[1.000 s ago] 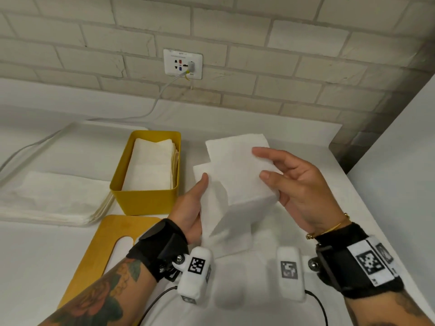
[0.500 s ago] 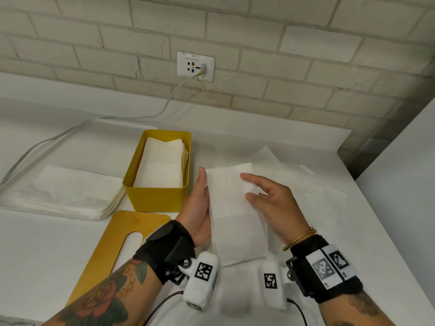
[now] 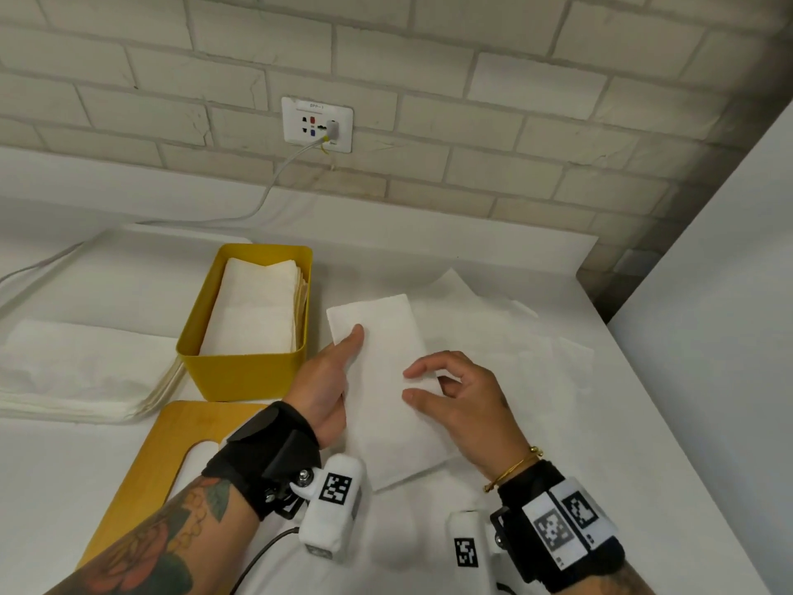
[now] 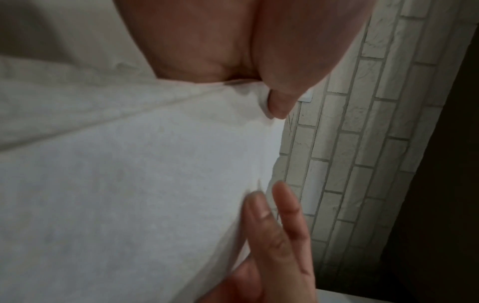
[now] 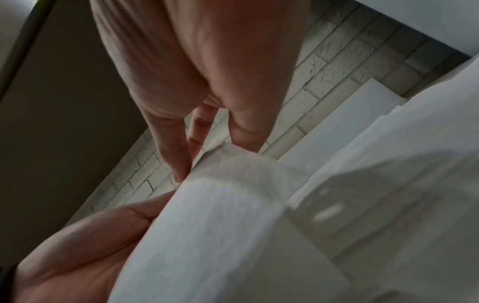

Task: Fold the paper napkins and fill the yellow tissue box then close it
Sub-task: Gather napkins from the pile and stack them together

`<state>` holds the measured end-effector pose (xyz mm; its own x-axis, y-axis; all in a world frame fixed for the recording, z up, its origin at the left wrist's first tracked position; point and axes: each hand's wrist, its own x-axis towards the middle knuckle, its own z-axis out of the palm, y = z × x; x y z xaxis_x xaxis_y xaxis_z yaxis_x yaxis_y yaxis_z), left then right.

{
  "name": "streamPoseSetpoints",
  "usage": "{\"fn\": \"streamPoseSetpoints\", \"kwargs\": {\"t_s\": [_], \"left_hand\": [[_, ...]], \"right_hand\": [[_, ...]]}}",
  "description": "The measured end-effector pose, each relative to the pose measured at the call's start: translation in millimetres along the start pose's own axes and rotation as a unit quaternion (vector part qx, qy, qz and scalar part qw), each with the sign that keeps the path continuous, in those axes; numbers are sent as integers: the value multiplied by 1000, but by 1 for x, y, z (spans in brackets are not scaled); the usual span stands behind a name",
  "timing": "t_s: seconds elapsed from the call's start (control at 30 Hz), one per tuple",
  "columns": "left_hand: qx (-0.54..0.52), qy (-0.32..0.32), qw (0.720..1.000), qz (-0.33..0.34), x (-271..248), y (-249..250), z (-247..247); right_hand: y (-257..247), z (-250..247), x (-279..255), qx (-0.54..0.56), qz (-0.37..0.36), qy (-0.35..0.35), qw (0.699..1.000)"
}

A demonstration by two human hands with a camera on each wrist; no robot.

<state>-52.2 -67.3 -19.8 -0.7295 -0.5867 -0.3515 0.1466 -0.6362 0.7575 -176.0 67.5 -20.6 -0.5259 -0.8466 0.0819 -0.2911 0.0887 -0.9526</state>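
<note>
Two hands flank folded napkin (image 3: 386,388) on counter (image 3: 643,423), right of yellow tissue box (image 3: 244,371). Left hand (image 3: 326,384) pinches its left edge, thumb on top; right hand (image 3: 467,405) fingers (image 3: 418,371) relaxed, resting on right side.

1 second ago both hands held the napkin (image 3: 382,380) up in the air, half folded. Now it is a narrow folded strip held low over the table (image 3: 600,444), the left hand (image 3: 328,388) pinching its left edge, the right hand (image 3: 463,405) resting fingertips on top.
</note>
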Motion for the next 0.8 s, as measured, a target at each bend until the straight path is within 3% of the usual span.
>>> {"fn": "streamPoseSetpoints", "kwargs": {"t_s": [0.23,0.4,0.5,0.67,0.8], "left_hand": [[8,19,1000,4,4,6,11],[0,43,999,27,4,16,11],[-13,52,998,36,0,22,12],[-11,54,998,36,-6,21,13],[-9,54,998,36,-10,18,11]], "right_hand": [[12,-9,-9,-35,79,-66,994],[23,-43,-16,-44,170,-169,970],[24,-75,1,-134,185,-86,970],[33,-112,38,-78,250,128,956],[39,-112,53,-115,303,134,936]]}}
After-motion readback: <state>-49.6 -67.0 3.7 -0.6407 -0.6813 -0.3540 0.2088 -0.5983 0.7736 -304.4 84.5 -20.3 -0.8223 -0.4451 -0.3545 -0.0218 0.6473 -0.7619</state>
